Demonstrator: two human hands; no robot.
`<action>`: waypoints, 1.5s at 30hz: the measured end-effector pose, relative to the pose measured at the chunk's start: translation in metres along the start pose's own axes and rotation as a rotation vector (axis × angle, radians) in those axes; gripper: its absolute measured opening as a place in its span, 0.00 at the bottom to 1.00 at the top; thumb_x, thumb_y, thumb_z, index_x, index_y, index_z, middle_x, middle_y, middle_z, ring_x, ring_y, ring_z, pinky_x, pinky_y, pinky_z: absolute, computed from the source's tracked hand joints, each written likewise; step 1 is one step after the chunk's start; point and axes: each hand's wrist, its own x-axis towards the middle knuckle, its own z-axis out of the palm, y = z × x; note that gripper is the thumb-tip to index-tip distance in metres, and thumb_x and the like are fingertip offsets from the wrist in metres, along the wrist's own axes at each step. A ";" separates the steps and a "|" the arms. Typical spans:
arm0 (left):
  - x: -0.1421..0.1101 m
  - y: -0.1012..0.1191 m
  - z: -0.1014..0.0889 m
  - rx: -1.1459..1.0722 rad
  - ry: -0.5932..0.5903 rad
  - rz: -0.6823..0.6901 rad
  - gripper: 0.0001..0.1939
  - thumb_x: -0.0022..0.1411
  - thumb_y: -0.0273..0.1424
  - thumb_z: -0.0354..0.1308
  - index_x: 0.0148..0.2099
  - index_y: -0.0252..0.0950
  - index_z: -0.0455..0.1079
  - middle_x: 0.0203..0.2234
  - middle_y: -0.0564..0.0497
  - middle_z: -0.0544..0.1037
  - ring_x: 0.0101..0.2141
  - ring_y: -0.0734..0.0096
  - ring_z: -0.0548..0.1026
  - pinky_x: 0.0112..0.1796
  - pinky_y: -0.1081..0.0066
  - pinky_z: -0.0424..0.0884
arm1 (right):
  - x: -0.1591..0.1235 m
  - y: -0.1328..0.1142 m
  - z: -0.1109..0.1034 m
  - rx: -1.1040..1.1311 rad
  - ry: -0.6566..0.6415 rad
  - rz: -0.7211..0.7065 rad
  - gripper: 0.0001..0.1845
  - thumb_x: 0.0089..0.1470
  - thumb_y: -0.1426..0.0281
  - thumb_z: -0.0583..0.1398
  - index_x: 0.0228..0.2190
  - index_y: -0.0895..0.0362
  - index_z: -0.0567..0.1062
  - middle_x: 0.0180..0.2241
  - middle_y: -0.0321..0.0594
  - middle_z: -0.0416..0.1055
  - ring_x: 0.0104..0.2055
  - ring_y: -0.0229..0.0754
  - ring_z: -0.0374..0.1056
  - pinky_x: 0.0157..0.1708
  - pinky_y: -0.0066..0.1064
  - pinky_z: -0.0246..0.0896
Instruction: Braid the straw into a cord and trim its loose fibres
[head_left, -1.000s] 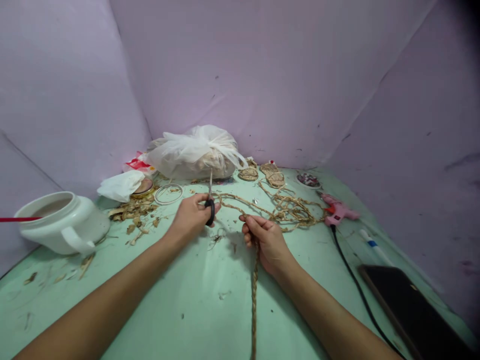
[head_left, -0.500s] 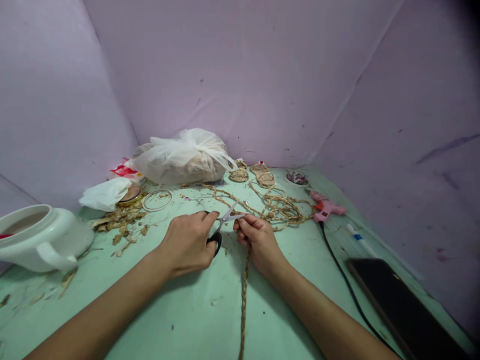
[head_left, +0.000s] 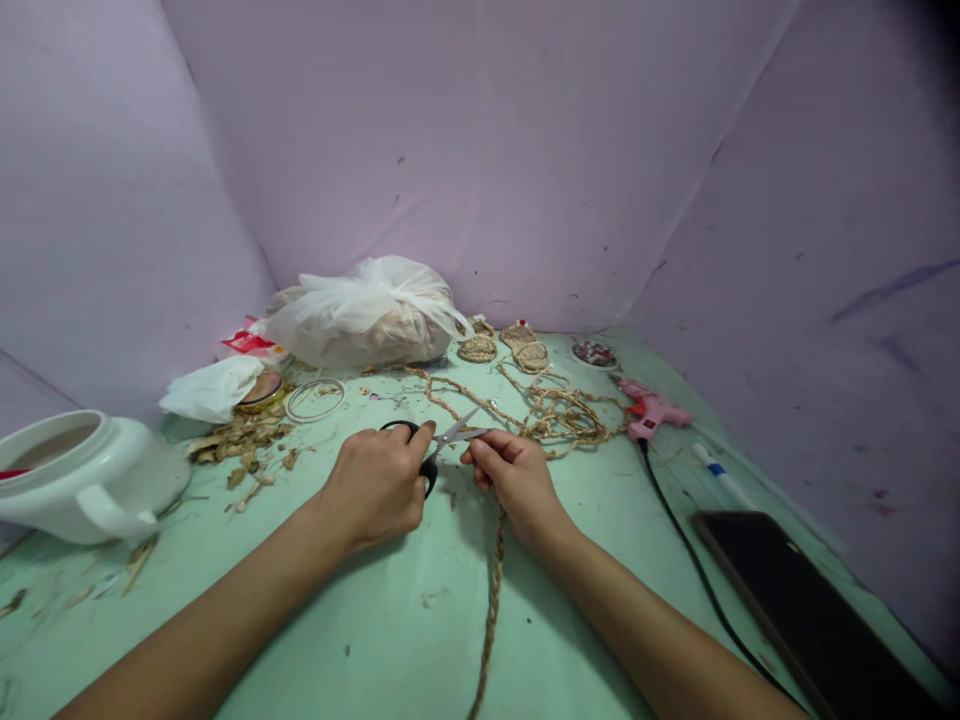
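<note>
My left hand is wrapped round the black handles of the scissors. Their blades are parted and point right, the lower one reaching the fingertips of my right hand. Those fingers are pinched on a braided straw rope, whose length hangs from beneath the hand toward the near edge of the view. My fingers hide the piece in the pinch. Behind the hands, a loose tangle of similar rope lies on the green tabletop.
A pink glue gun with a black cord, a marker and a dark phone lie right. Left are a white pot, dry scraps and a ring. A plastic bag and woven pieces sit behind.
The scissors and my left hand have shifted only slightly. The rope below my right hand has swung a little, its near end now further left.
</note>
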 end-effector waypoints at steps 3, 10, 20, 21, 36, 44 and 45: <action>0.000 -0.001 0.002 -0.031 -0.042 0.011 0.25 0.52 0.32 0.45 0.54 0.35 0.58 0.32 0.45 0.73 0.30 0.57 0.72 0.28 0.64 0.63 | 0.000 0.000 0.000 -0.014 -0.005 -0.015 0.08 0.42 0.67 0.58 0.18 0.59 0.70 0.17 0.35 0.67 0.15 0.30 0.52 0.16 0.24 0.46; 0.001 -0.001 -0.002 -0.203 -0.159 0.014 0.22 0.50 0.28 0.46 0.50 0.39 0.61 0.31 0.47 0.75 0.32 0.61 0.73 0.30 0.68 0.63 | -0.001 0.005 0.000 -0.080 0.009 -0.090 0.08 0.43 0.68 0.57 0.25 0.60 0.74 0.19 0.35 0.67 0.16 0.30 0.53 0.16 0.24 0.47; 0.002 -0.001 -0.006 -0.400 -0.183 -0.004 0.14 0.48 0.24 0.46 0.38 0.40 0.66 0.24 0.51 0.74 0.28 0.66 0.72 0.28 0.73 0.61 | -0.002 -0.001 0.001 0.019 0.090 -0.058 0.10 0.40 0.67 0.59 0.26 0.60 0.74 0.18 0.34 0.67 0.15 0.30 0.53 0.16 0.24 0.48; 0.003 -0.002 -0.005 -0.433 -0.169 0.001 0.13 0.48 0.24 0.46 0.36 0.40 0.67 0.23 0.52 0.73 0.26 0.68 0.71 0.27 0.73 0.60 | -0.002 -0.001 0.001 0.040 0.104 -0.036 0.11 0.39 0.67 0.60 0.27 0.60 0.74 0.18 0.34 0.67 0.15 0.30 0.53 0.15 0.25 0.48; 0.009 -0.012 -0.003 -0.819 0.061 -0.274 0.10 0.48 0.30 0.50 0.35 0.38 0.67 0.22 0.55 0.71 0.24 0.73 0.68 0.25 0.75 0.60 | 0.001 -0.002 0.000 0.242 0.057 0.179 0.06 0.34 0.72 0.59 0.21 0.61 0.73 0.21 0.36 0.68 0.14 0.26 0.47 0.12 0.22 0.37; 0.001 0.000 -0.010 -0.191 -0.029 -0.079 0.20 0.51 0.33 0.46 0.49 0.41 0.61 0.33 0.49 0.74 0.32 0.63 0.72 0.27 0.70 0.60 | 0.002 -0.002 -0.001 0.191 0.121 0.143 0.13 0.32 0.67 0.65 0.24 0.61 0.75 0.16 0.33 0.66 0.14 0.28 0.49 0.14 0.23 0.43; 0.001 0.001 -0.009 -0.142 -0.046 -0.077 0.20 0.52 0.33 0.46 0.49 0.40 0.60 0.33 0.48 0.74 0.31 0.62 0.72 0.27 0.69 0.61 | 0.002 -0.001 -0.001 0.169 0.133 0.131 0.12 0.32 0.67 0.65 0.23 0.60 0.75 0.16 0.33 0.66 0.14 0.28 0.50 0.15 0.23 0.44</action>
